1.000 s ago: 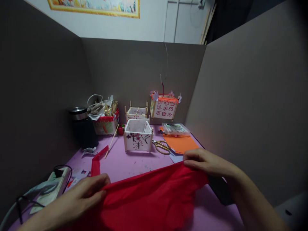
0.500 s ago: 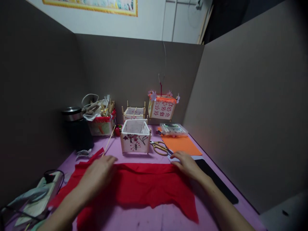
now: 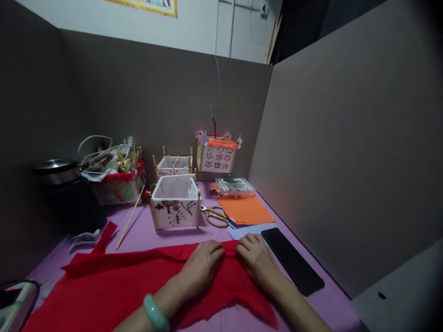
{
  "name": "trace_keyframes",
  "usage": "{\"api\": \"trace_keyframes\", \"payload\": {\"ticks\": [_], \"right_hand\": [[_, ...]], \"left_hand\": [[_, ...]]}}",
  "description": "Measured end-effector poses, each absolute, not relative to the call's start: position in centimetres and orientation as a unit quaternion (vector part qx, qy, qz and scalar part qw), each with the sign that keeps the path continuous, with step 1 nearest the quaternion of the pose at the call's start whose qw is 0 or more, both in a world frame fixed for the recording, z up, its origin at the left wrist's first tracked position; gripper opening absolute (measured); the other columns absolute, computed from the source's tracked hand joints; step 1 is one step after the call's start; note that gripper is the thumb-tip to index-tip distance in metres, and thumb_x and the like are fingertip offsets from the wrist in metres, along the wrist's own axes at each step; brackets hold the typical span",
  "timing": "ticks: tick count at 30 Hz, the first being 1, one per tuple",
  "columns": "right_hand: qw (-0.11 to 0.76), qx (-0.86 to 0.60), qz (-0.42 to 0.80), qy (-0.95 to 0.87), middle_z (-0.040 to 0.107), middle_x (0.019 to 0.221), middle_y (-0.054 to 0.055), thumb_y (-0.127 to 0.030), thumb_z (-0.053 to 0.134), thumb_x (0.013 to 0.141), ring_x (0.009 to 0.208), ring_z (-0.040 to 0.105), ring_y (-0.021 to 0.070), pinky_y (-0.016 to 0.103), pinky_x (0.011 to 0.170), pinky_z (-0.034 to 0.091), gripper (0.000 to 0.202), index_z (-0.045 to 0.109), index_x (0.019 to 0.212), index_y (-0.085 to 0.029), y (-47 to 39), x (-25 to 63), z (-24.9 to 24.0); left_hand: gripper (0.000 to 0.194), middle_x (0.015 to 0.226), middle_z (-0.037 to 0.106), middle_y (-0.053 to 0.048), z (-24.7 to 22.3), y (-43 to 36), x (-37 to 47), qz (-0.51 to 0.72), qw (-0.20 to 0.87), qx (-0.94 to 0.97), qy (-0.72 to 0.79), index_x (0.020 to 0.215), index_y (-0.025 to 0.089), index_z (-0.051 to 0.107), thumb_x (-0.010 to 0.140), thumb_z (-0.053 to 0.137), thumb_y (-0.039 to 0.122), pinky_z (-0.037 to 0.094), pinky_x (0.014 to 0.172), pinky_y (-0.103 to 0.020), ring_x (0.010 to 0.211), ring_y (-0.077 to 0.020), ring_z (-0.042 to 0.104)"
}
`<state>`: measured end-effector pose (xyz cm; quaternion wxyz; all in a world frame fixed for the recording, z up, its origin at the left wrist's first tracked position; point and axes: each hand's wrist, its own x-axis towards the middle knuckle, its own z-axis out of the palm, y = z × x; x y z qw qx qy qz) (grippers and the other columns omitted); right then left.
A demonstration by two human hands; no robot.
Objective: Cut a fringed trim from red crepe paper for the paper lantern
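Purple tabletop (image 3: 233, 321) underneath, grey panels (image 3: 162, 87) around. Curling left hand (image 3: 205, 263) and right hand (image 3: 256, 259) side by side over far edge of red cloth (image 3: 107, 288), probably steadying the fold; can't tell pinching from pressing. Having most cloth lying left of fingers. Facing painted box (image 3: 176, 213) and scissors (image 3: 209, 212) beyond fingertips, stick (image 3: 130, 217) off left; lacking room rightward, near black slab (image 3: 293, 260).

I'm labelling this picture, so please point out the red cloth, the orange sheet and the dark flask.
Red cloth (image 3: 114, 283), head view: its broad left part.
Orange sheet (image 3: 246, 210), head view: its middle.
Dark flask (image 3: 73, 205), head view: its body.
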<state>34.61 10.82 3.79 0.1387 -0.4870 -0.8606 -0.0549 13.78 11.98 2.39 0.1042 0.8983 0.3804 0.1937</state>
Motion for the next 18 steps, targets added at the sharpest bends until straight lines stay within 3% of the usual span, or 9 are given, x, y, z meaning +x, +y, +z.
{"api": "trace_keyframes", "payload": {"ticks": [4, 7, 10, 12, 15, 18], "right_hand": [[0.150, -0.556, -0.056, -0.816, 0.061, 0.097, 0.008, -0.025, 0.050, 0.090, 0.093, 0.050, 0.0223, 0.036, 0.082, 0.033, 0.016, 0.063, 0.084, -0.019, 10.2, 36.5, 4.5], [0.153, -0.639, 0.011, -0.753, 0.062, 0.095, 0.007, -0.030, 0.045, 0.092, 0.087, 0.057, 0.0208, 0.031, 0.072, 0.038, 0.021, 0.062, 0.084, -0.020, 9.8, 37.3, 5.4], [0.083, -0.712, 0.083, -0.692, 0.065, 0.085, 0.008, -0.032, 0.045, 0.089, 0.077, 0.062, 0.0232, 0.031, 0.062, 0.039, 0.022, 0.061, 0.081, -0.019, 9.2, 37.4, 5.9], [0.053, -0.717, 0.107, -0.687, 0.066, 0.088, 0.009, -0.029, 0.047, 0.087, 0.080, 0.064, 0.0256, 0.032, 0.063, 0.041, 0.018, 0.062, 0.082, -0.020, 8.5, 37.3, 5.6], [0.110, -0.693, 0.146, -0.698, 0.065, 0.100, 0.010, -0.021, 0.046, 0.085, 0.089, 0.064, 0.0247, 0.033, 0.073, 0.045, 0.021, 0.064, 0.096, -0.019, 7.1, 36.7, 4.7], [0.221, -0.648, 0.215, -0.697, 0.064, 0.111, 0.011, -0.021, 0.045, 0.086, 0.101, 0.061, 0.0227, 0.033, 0.088, 0.045, 0.030, 0.062, 0.110, -0.019, 5.9, 35.4, 4.3]], "left_hand": [[0.038, 0.139, 0.047, -0.015, 1.7, 11.8, 13.4, 0.171, 0.049, 0.902, 0.394, 0.126, 0.019, 0.054, 0.090, 0.041, 0.019, 0.033, 0.106, -0.053, 0.129, -0.0289, 0.042], [0.039, 0.140, 0.048, -0.011, 2.0, 11.7, 13.5, 0.149, 0.052, 0.924, 0.348, 0.127, 0.022, 0.053, 0.091, 0.039, 0.016, 0.028, 0.111, -0.051, 0.132, -0.0253, 0.038], [0.041, 0.139, 0.049, -0.011, 2.4, 11.5, 13.6, 0.118, 0.095, 0.931, 0.331, 0.131, 0.022, 0.049, 0.092, 0.037, 0.017, 0.033, 0.109, -0.049, 0.131, -0.0246, 0.040], [0.045, 0.143, 0.044, -0.012, 2.6, 11.4, 13.5, 0.111, 0.127, 0.925, 0.342, 0.136, 0.019, 0.044, 0.092, 0.039, 0.024, 0.031, 0.110, -0.049, 0.133, -0.0254, 0.038], [0.066, 0.148, 0.035, -0.014, 3.0, 10.8, 13.5, 0.109, 0.172, 0.920, 0.334, 0.143, 0.018, 0.031, 0.086, 0.049, 0.045, 0.022, 0.113, -0.052, 0.137, -0.0282, 0.029], [0.098, 0.152, 0.024, -0.015, 3.2, 9.9, 13.9, 0.102, 0.206, 0.924, 0.305, 0.146, 0.020, 0.022, 0.068, 0.063, 0.062, 0.012, 0.112, -0.059, 0.139, -0.0335, 0.020]]}}
